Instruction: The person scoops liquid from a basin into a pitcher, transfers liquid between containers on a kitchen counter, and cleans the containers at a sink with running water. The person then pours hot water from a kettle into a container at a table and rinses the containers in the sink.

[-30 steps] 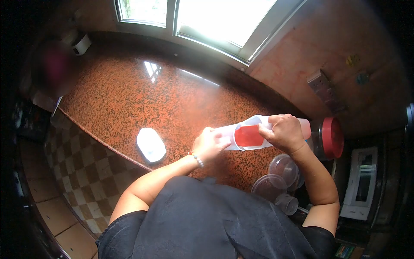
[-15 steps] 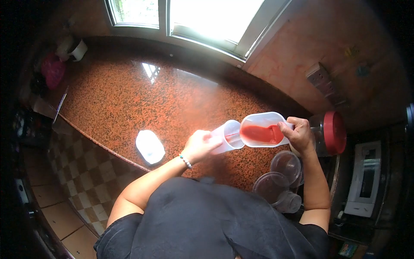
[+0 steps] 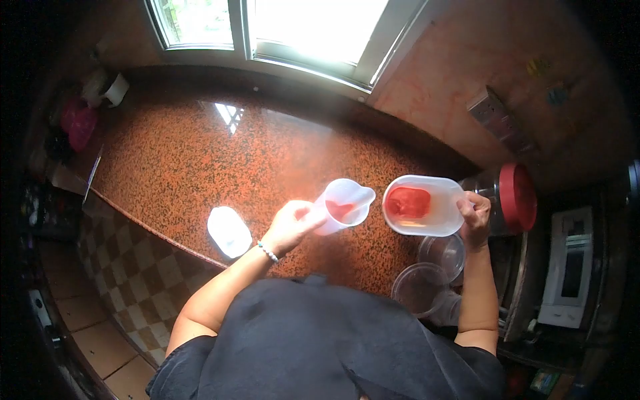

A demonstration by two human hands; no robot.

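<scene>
While the red liquid lies at the end of the tub nearer the jug, both vessels are over the bench, just beside each other but apart. The right hand is closed around the tub's far end; the left hand is curled around the jug's lower part, its mouth turned partly towards the viewer and red liquid inside. Handling both well, I judge, calls for a firm grip, slow wrists and rims tilted no further than the liquid allows, because the wide tub could slosh over its low edge. By count, there are two hands, one tub, one jug, one white item on the bench and one red-lidded jar beyond the right hand. At least two clear round pieces lie nearer the body; overlap hides their exact number. Beyond the bench is one window.
</scene>
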